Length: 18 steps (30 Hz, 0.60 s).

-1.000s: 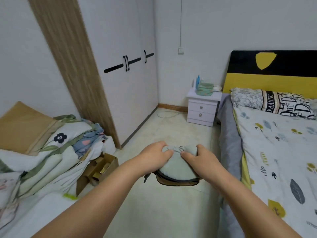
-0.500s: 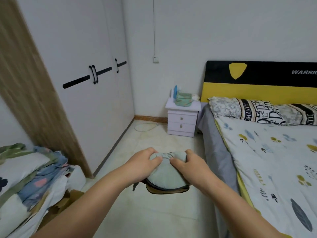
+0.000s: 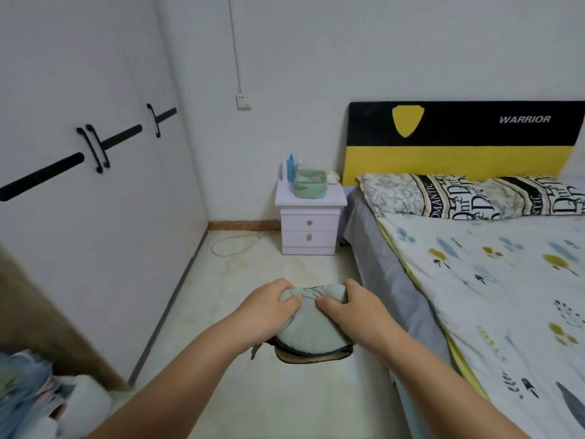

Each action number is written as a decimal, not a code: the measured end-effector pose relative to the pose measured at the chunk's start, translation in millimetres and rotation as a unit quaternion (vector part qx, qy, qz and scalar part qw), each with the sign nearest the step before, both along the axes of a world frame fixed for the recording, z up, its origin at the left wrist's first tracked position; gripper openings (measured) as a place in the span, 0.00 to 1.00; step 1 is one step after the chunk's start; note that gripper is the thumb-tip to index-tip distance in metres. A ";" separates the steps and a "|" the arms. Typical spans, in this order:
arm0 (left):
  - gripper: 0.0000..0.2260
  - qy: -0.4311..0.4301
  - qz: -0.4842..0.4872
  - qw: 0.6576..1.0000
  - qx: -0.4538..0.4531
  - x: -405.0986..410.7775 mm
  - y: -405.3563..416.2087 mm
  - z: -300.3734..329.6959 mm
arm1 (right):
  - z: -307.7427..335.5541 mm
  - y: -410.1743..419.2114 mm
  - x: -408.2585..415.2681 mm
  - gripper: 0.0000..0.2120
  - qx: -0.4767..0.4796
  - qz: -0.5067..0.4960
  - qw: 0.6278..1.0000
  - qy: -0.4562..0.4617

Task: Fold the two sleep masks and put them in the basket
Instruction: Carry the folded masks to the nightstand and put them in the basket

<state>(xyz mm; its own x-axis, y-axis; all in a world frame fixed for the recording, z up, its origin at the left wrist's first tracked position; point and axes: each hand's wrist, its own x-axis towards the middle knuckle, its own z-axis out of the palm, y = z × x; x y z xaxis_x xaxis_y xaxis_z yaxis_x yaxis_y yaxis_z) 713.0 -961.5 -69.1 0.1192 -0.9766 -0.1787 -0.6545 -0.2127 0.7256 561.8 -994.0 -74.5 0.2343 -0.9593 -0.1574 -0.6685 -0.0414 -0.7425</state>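
Both my hands hold a folded stack of sleep masks in the air over the floor, in front of me. The top one is pale grey-green; a dark-edged brown one shows underneath, with a strap end hanging at the left. My left hand grips the stack's upper left corner, my right hand the upper right. A green fabric basket stands on the white nightstand far ahead, beside the bed.
A bed with a patterned quilt and pillows fills the right side. A white wardrobe runs along the left. A pile of bedding lies at the lower left. Bottles stand behind the basket. A white cable lies on the floor.
My view has turned right and moved forward: the bedding pile slid off to the left and the nightstand and bed came closer. Both hands keep the same grip on the masks.
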 end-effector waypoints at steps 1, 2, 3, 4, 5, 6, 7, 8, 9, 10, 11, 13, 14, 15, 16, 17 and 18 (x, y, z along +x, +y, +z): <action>0.12 -0.001 -0.001 1.000 0.001 5.2 -17.4 -1.0 | -1.6 -16.9 5.1 0.17 -0.005 -0.002 1.000 0.000; 0.12 -0.002 -0.001 1.000 0.002 10.0 -35.0 -1.8 | -2.5 -34.1 9.8 0.18 -0.010 -0.004 1.000 0.000; 0.12 -0.001 0.001 1.000 0.002 14.0 -52.1 -3.1 | -3.8 -51.2 13.6 0.18 -0.015 -0.006 1.000 0.001; 0.12 0.000 0.002 1.000 -0.001 18.0 -73.0 -4.1 | -5.2 -72.4 17.9 0.18 -0.023 -0.004 1.000 0.001; 0.12 -0.002 0.002 1.000 -0.004 21.0 -88.6 -4.1 | -5.0 -88.2 20.8 0.18 -0.027 -0.002 1.000 0.003; 0.13 -0.004 0.003 1.000 -0.005 23.2 -103.2 -2.9 | -3.8 -102.7 23.4 0.18 -0.025 0.001 1.000 0.006; 0.13 -0.004 0.006 1.000 -0.005 26.3 -123.9 -2.2 | -3.5 -123.8 26.7 0.17 -0.023 0.005 1.000 0.003; 0.13 -0.004 0.010 1.000 -0.004 29.1 -143.2 -1.0 | -3.4 -143.8 29.6 0.15 -0.022 0.008 1.000 0.001; 0.13 -0.005 0.014 1.000 -0.006 32.4 -162.0 1.0 | -2.1 -163.3 33.0 0.13 -0.021 0.010 1.000 0.000; 0.13 -0.007 0.018 1.000 -0.010 36.0 -179.9 2.7 | -0.4 -182.1 36.9 0.12 -0.023 0.013 1.000 -0.001; 0.13 -0.006 0.021 1.000 -0.013 39.6 -196.3 4.1 | 1.4 -199.7 41.0 0.13 -0.024 0.017 1.000 0.000; 0.13 0.000 0.027 0.999 -0.018 46.8 -227.3 5.5 | 3.9 -232.9 48.9 0.14 -0.026 0.019 0.999 0.002; 0.13 0.003 0.028 0.999 -0.015 50.6 -242.4 5.5 | 4.2 -248.3 52.7 0.14 -0.025 0.019 1.000 0.001; 0.13 0.005 0.028 1.000 -0.012 54.7 -257.2 4.9 | 3.4 -263.5 56.7 0.14 -0.025 0.018 1.000 0.001; 0.13 0.004 0.026 1.000 -0.010 58.8 -272.5 4.4 | 1.8 -278.6 60.6 0.14 -0.024 0.016 1.000 0.001; 0.13 0.002 0.023 1.000 -0.010 63.3 -288.2 3.5 | -0.1 -294.1 64.4 0.15 -0.023 0.016 1.000 0.000; 0.12 0.003 0.020 1.000 -0.010 68.2 -304.3 2.2 | -2.1 -309.7 68.7 0.17 -0.024 0.014 1.000 -0.001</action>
<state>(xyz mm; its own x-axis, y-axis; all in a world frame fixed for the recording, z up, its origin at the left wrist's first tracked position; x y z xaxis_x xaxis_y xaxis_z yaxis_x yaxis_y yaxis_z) 781.2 -1265.8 -66.9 0.1580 -0.9743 -0.1605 -0.6413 -0.2249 0.7336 630.5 -1303.6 -76.6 0.2619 -0.9588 -0.1099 -0.6649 -0.0967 -0.7407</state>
